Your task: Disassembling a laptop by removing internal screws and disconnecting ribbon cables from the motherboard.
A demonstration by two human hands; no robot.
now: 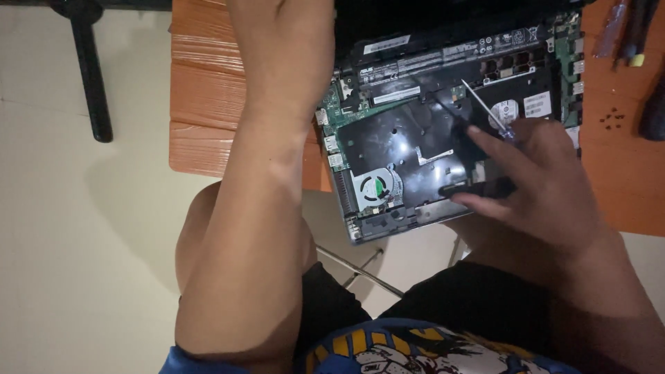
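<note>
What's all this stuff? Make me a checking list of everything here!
Surface: orange wooden table.
Job's things: opened laptop, circuit board and round fan bare; screwdriver over it.
Clutter: small screws and more tools at the table's right.
Hands: right hand holds the screwdriver; left hand reaches to the laptop's top edge, fingers hidden.
Cables: nothing seen.
Surroundings: pale floor, black stand leg.

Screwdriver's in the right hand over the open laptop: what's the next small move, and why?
Probably lower the screwdriver tip onto the black inner panel: the right hand holds it tilted with the tip hovering there, while the left hand steadies the laptop's far edge.
</note>
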